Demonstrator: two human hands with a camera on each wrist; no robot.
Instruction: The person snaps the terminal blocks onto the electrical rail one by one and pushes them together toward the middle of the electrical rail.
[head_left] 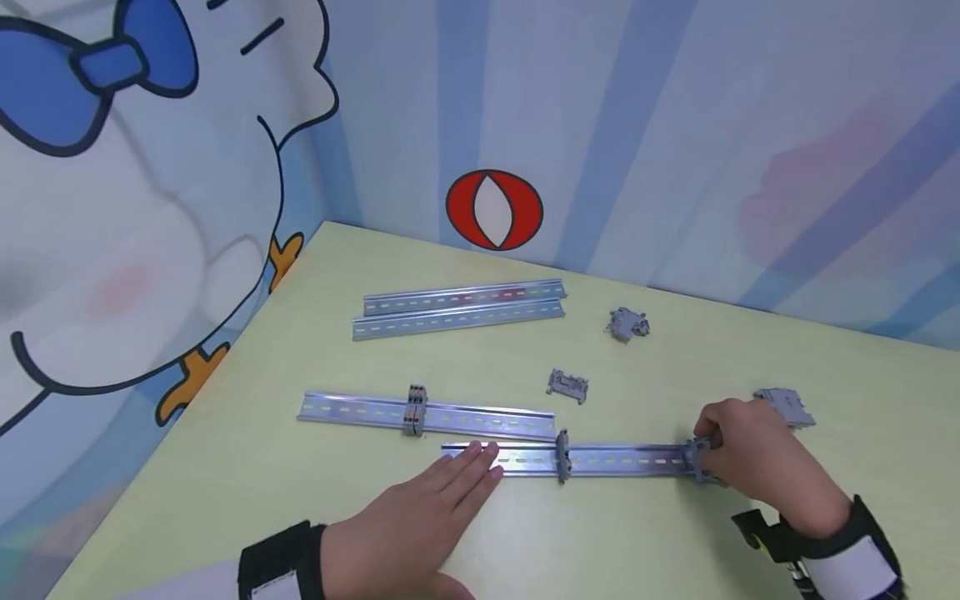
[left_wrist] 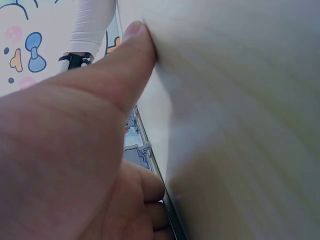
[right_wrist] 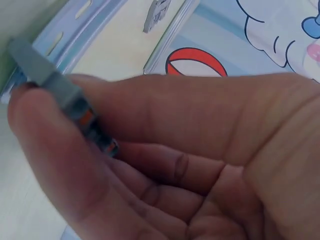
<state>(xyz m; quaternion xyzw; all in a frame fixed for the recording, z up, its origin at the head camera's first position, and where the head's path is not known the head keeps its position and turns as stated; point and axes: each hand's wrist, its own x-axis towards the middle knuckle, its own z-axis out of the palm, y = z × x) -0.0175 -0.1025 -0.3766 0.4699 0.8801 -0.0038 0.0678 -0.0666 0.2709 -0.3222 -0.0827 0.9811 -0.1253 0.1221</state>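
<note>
My left hand (head_left: 412, 525) lies with straight fingers on the left end of the front DIN rail (head_left: 622, 460), a slotted metal strip. At that rail's right end my right hand (head_left: 765, 458) pinches a grey terminal block (right_wrist: 75, 102) between thumb and index finger; orange spots show on its edge. Fingers partly hide this block in the head view, and I cannot tell whether it is seated on the rail. Another terminal block (head_left: 563, 456) stands upright across the rail, between the hands. In the left wrist view, the left thumb (left_wrist: 135, 55) touches the table.
Behind lies a second DIN rail (head_left: 487, 422) bearing a small group of terminal blocks (head_left: 415, 410). Two more rails (head_left: 457, 318) lie farther back. Loose terminal blocks rest on the yellow table: one central (head_left: 567, 386), some at the back (head_left: 627, 324), others beyond the right hand (head_left: 786, 407).
</note>
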